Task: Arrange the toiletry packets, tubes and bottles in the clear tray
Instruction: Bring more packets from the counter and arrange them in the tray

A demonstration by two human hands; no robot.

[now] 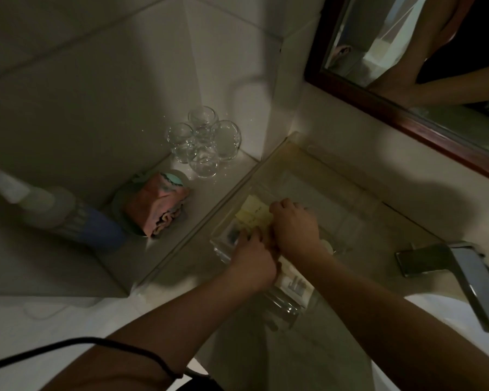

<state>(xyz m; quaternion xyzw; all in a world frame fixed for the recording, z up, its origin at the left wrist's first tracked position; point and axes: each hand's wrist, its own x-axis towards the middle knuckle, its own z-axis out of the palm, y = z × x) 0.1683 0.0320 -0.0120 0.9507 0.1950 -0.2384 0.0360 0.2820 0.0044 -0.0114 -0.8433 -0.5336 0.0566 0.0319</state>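
Dim bathroom counter [378, 235] holds the tray [223, 249], where both hands, left [253, 262] and right [295, 225], curl over pale packets [253, 213], probably pressing them flat into a row, though grip stays unclear.

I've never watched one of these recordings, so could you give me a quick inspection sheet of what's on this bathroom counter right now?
Surface: pale counter, dimly lit, shadowed.
Job's things: clear tray with yellowish packets inside; another packet at its near end.
Clutter: drinking glasses in the corner, folded pink cloth on a dish, blurred bottle.
Fingers: left hand and right hand both in the tray, close together; what they grip cannot be told.
Cables: black cord across the left forearm.
Surroundings: tiled wall, framed mirror, metal tap.
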